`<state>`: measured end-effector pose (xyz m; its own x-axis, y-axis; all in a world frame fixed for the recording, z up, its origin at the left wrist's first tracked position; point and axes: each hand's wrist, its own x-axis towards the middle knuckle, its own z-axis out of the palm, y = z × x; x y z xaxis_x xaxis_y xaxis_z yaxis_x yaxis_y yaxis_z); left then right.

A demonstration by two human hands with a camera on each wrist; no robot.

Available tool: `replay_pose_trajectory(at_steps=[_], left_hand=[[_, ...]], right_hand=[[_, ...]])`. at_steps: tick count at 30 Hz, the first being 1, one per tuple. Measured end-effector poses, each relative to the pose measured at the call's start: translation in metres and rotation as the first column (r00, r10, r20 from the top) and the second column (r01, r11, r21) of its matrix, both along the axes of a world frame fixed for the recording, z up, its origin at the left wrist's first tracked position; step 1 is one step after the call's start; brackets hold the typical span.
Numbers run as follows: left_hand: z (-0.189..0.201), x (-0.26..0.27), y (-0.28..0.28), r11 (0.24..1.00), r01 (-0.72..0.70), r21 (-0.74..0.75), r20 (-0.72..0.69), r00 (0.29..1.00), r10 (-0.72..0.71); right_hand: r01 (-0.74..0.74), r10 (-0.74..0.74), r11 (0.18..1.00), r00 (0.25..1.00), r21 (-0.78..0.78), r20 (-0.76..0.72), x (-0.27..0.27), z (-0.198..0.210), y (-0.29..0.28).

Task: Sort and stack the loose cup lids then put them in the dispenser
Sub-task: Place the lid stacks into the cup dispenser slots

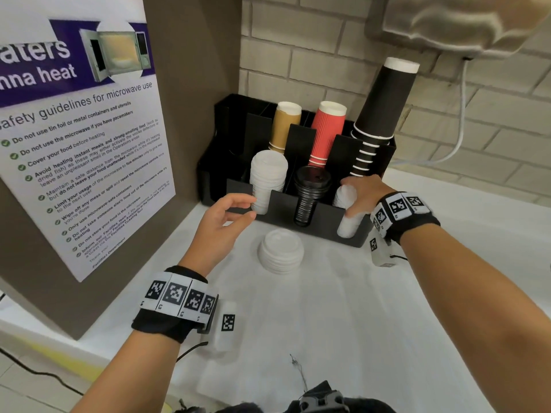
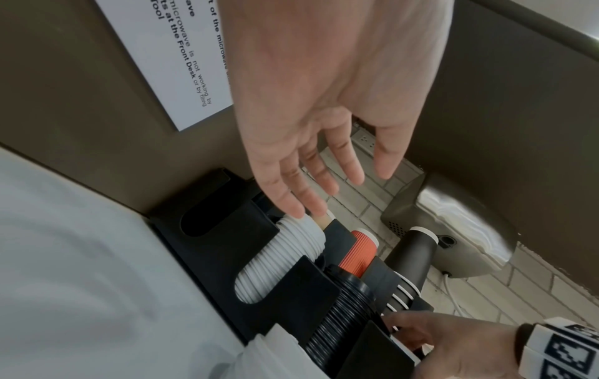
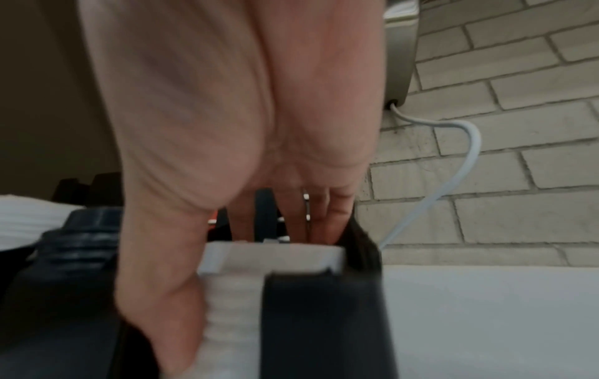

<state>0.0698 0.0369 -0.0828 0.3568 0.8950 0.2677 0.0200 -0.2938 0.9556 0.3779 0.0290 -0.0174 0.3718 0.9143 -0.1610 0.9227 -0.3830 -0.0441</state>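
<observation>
A black dispenser [image 1: 323, 223] stands at the back of the white counter. Its front slots hold a tall white lid stack [image 1: 268, 177] on the left, a black lid stack [image 1: 310, 192] in the middle and a shorter white lid stack [image 1: 347, 225] on the right. My right hand [image 1: 347, 198] grips that right stack [image 3: 236, 333], thumb down its front and fingers over its top. My left hand [image 1: 252, 207] hovers open just beside the left white stack [image 2: 291, 253], holding nothing. A loose pile of white lids [image 1: 280, 254] sits on the counter in front of the dispenser.
Behind the lids stand tan cups [image 1: 284, 126], red cups [image 1: 326, 132] and a tall stack of black cups [image 1: 378, 114]. A brown panel with a poster [image 1: 80, 144] closes the left side. A metal wall unit [image 1: 462, 22] with a white cable [image 1: 460, 120] hangs top right.
</observation>
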Motion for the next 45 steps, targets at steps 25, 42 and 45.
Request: replay_pose_trajectory(at_steps=[25,42,45], left_hand=[[-0.012,0.006,0.004,0.998,0.017,-0.055,0.028,0.999,-0.016],[-0.018,0.009,-0.004,0.962,0.205,-0.18,-0.028,0.977,-0.213],[-0.013,0.019,-0.008,0.962,0.254,-0.105,0.083,0.966,-0.246]], right_hand=[[-0.488,0.444,0.849,0.866,-0.201,-0.228,-0.115,-0.043,0.001],[-0.318,0.451,0.893,0.642,0.32,-0.62,-0.108,-0.019,-0.016],[-0.235,0.446,0.895,0.47,0.378,-0.762,-0.116,-0.008,-0.03]])
